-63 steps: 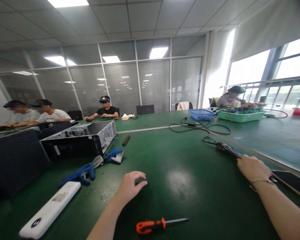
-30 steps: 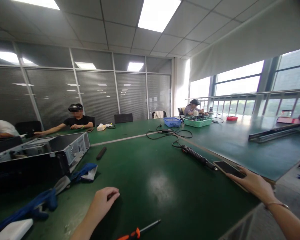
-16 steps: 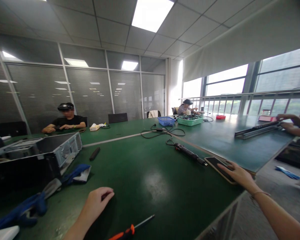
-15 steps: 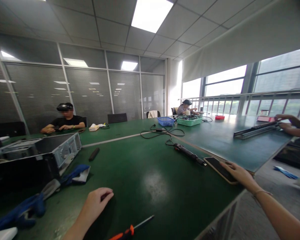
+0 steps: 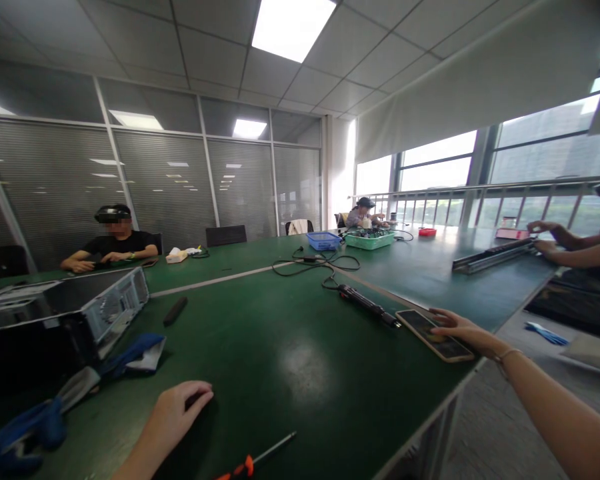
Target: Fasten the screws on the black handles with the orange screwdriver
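My left hand point(image 5: 183, 408) rests on the green tabletop, its fingers loosely curled toward the thumb, and I see nothing in it. In front of it lies a screwdriver point(image 5: 276, 448) with an orange and black handle, cut off by the bottom of the view. My right hand point(image 5: 461, 331), fingers stretched out, is over a smartphone point(image 5: 425, 325) that lies flat near the table's right edge. The phone's screen shows a picture, partly covered by the fingers. Just left of the phone is a black electric screwdriver point(image 5: 367, 305) with its cable.
At left stands an open computer case point(image 5: 115, 307), with blue-grey gloves point(image 5: 140, 353) beside it and a dark bar point(image 5: 175, 311) nearby. Farther back are a blue basket point(image 5: 323, 241) and a green basket point(image 5: 370, 241). A co-worker's hands touch a long metal rail point(image 5: 490, 257) at right.
The view has turned slightly right. My right hand's fingers have lifted and spread over the phone, and its dark screen now shows a picture. My left hand keeps its pose.
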Tool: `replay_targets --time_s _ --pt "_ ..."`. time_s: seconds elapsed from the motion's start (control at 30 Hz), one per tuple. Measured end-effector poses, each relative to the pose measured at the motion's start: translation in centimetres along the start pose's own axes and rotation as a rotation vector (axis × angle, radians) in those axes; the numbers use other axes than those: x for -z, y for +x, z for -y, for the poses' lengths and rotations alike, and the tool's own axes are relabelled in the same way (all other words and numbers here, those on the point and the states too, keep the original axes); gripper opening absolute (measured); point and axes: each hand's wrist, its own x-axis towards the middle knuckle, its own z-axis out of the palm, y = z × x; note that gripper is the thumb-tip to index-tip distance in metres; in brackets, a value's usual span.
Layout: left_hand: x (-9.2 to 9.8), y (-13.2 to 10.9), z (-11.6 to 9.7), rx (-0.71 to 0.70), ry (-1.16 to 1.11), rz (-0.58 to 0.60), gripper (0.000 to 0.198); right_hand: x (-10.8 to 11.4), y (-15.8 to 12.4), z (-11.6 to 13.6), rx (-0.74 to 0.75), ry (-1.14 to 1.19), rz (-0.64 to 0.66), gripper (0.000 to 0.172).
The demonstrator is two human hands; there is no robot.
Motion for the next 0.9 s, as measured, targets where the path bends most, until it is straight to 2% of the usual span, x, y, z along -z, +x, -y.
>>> replay_targets --time_s 0.1,0.27,0.4,0.47,0.9 --pt "0.0 0.0 -0.1 -0.004 0.012 -0.004 0.027 -0.3 0.7 -0.4 0.004 -0.044 -0.011 0.086" --pt "0.1 0.0 -0.4 0.002 0.001 -0.004 0.027 -0.5 3.0 -1.6 -0.041 -0.18 -0.266 0.063" --pt "0.1 0.0 -0.3 -0.001 0.012 0.021 0.029 -0.1 4.0 -2.0 -0.081 -0.238 -0.365 0.05" --pt "0.1 0.0 -0.3 -0.006 0.021 0.028 0.03 0.0 3.8 -2.0 -0.081 -0.236 -0.347 0.053" --pt "0.2 -0.2 -0.7 -0.014 0.044 0.035 0.029 -0.6 3.0 -1.5 -0.076 -0.027 -0.09 0.104"
